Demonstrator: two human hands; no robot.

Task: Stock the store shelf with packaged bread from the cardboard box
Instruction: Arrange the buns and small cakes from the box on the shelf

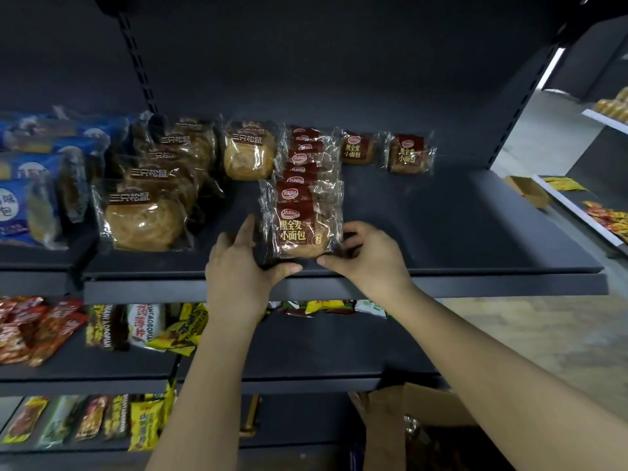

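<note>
head: pack (299, 229) at shelf (458, 226) front
left hand (238, 263): fingers grip pack
right hand (367, 256): fingers grip pack
tip: seat flush with row (306, 158)

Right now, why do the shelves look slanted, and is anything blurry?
Head view: the wide lens slants the slotted post; the front bread pack glints but reads clearly; the blue packs at far left are smeared; lighting is dim.

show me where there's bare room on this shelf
Bare: dark metal shelf right of the row of red-labelled small bread packs, before the two single packs at the back; narrow strip between that row and the large round clear-wrapped breads. Crowded: left end.
</note>
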